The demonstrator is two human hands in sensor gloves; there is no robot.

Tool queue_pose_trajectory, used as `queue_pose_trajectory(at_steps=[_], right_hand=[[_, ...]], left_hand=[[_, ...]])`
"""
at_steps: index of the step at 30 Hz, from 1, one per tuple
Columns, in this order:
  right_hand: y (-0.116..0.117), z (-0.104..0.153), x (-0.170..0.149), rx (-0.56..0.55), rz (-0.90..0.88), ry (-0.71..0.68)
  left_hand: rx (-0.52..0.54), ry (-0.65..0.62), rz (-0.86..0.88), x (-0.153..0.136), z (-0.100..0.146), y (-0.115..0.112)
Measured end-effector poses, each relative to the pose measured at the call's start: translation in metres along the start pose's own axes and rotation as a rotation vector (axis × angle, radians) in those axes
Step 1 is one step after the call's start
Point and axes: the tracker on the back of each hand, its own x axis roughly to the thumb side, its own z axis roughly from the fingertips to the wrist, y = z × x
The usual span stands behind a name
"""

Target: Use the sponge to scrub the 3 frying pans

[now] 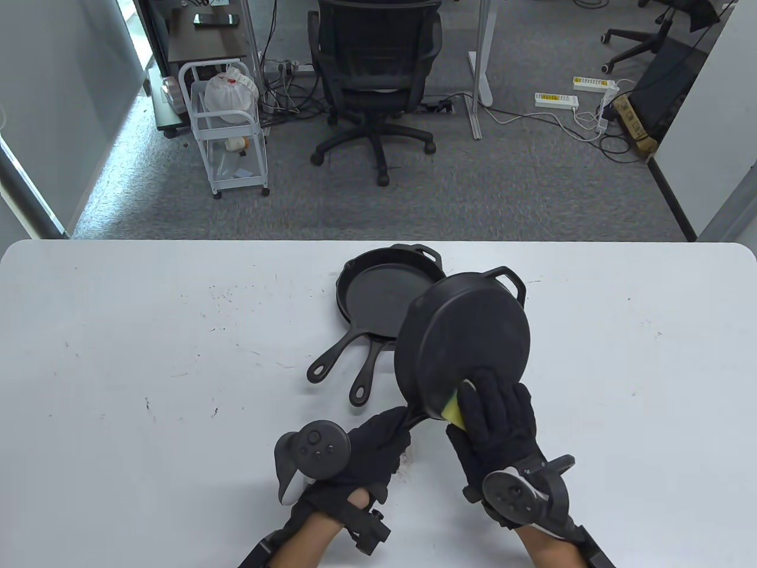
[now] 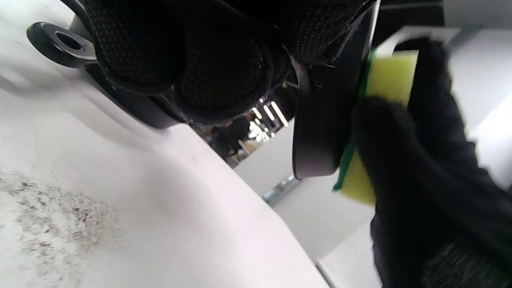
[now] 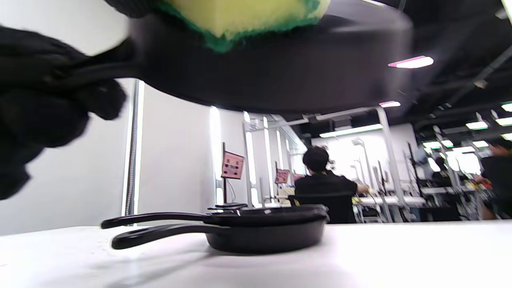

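Note:
A black cast-iron pan [image 1: 467, 331] is held up over the table, tilted, its underside facing me. My left hand [image 1: 378, 447] grips its handle near the front edge. My right hand [image 1: 494, 408] presses a yellow and green sponge [image 1: 452, 408] against the pan's lower underside; the sponge [image 2: 384, 84] shows beside the pan's rim [image 2: 320, 120] in the left wrist view. Two more black pans [image 1: 384, 293] lie stacked on the table behind, handles pointing front-left, also seen as the stacked pans [image 3: 264, 230] in the right wrist view.
The white table [image 1: 148, 367] has dark specks and a gritty patch [image 2: 52, 216] near my left hand. Beyond the far edge stand an office chair [image 1: 375, 77] and a white cart [image 1: 227, 127]. A person [image 3: 324, 188] sits in the background.

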Motion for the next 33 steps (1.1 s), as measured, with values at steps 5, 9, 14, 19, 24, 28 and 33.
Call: queue_pose_trajectory(at_steps=[5, 9, 14, 19, 24, 28, 33], right_hand=[[-0.019, 0.000, -0.011, -0.103, -0.009, 0.072], [-0.029, -0.003, -0.050, -0.123, -0.129, 0.271], [-0.021, -0.005, -0.076, -0.044, -0.161, 0.397], [-0.014, -0.007, -0.078, 0.015, -0.098, 0.408], [-0.009, -0.009, -0.070, 0.072, -0.051, 0.360], [-0.002, -0.009, -0.067, 0.110, -0.070, 0.331], [0.003, -0.010, -0.065, 0.134, -0.069, 0.312]], left_hand=[[-0.087, -0.101, -0.244, 0.017, -0.001, -0.011], [-0.106, -0.125, -0.186, 0.018, -0.001, -0.014], [-0.026, -0.109, -0.158, 0.015, 0.000, -0.003], [0.039, -0.062, -0.159, 0.008, 0.000, 0.007], [0.166, -0.017, -0.196, 0.003, 0.000, 0.025], [0.301, 0.018, -0.400, -0.005, -0.001, 0.052], [0.334, 0.075, -0.467, -0.021, -0.014, 0.078]])
